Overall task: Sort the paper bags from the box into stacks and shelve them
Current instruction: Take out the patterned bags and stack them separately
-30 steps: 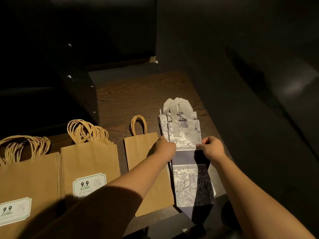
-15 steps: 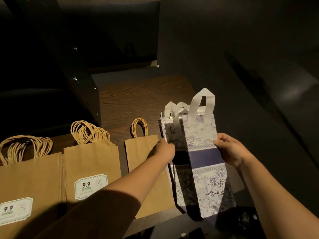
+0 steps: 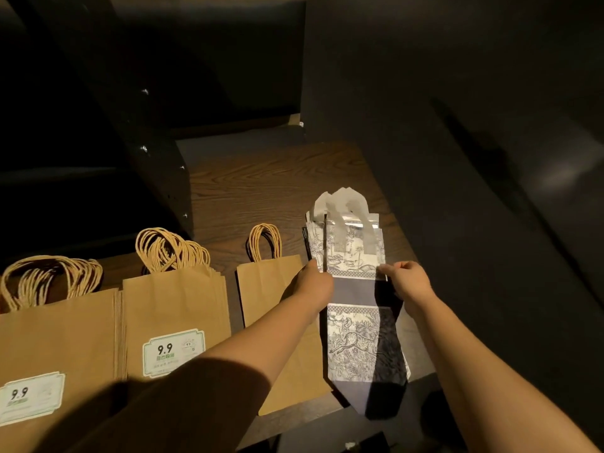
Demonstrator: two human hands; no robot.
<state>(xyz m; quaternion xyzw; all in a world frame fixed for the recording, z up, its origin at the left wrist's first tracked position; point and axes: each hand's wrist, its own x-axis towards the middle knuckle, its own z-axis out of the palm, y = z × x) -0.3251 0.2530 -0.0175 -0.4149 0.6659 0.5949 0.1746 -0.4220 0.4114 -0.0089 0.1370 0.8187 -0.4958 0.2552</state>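
left hand [image 3: 313,282] and right hand [image 3: 408,282] each pinch edge of printed bags [image 3: 354,308], likely squaring stack on shelf [image 3: 261,191] beside brown bags [image 3: 271,308].

The dark brown wooden shelf board [image 3: 261,188] shows open grain under a dull sheen. Plain tan kraft-paper bags [image 3: 170,308] look matt and fibrous — their handles twisted paper cord. The white-and-navy printed paper bags [image 3: 356,253] look smoother — flat paper-strip handles.
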